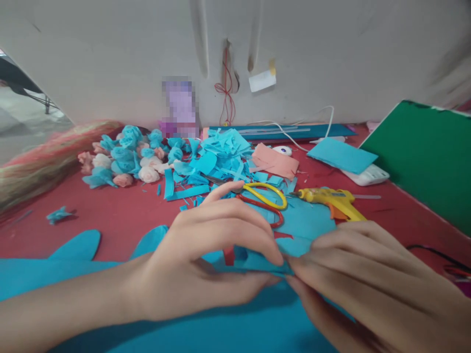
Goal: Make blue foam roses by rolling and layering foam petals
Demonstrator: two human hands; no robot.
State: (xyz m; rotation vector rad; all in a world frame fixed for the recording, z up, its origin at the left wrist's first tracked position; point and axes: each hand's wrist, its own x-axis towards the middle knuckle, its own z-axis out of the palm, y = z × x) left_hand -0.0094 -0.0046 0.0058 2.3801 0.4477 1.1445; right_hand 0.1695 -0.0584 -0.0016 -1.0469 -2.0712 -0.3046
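Note:
My left hand (pixel 217 245) pinches a piece of blue crepe paper (pixel 253 260) between thumb and forefinger. Meeting it at the fingertips, my right hand (pixel 364 274) grips the same paper's right end; its thumb tip lies close to my left thumb. Part of the paper is hidden behind the fingers. Below both hands spreads a large blue sheet (pixel 221 323). Just beyond my left fingers lie scissors (pixel 270 196) with one yellow and one red handle loop. A yellow glue gun (pixel 333 198) rests past my right hand, nozzle towards the left.
Blue and pink paper flowers (pixel 125 159) are heaped at the back left, beside blue paper scraps (pixel 224 152). A pink paper piece (pixel 275 161) lies right of them. A blue paper stack (pixel 342 154) sits on a white device (pixel 368 175). A green board (pixel 423 157) leans at right.

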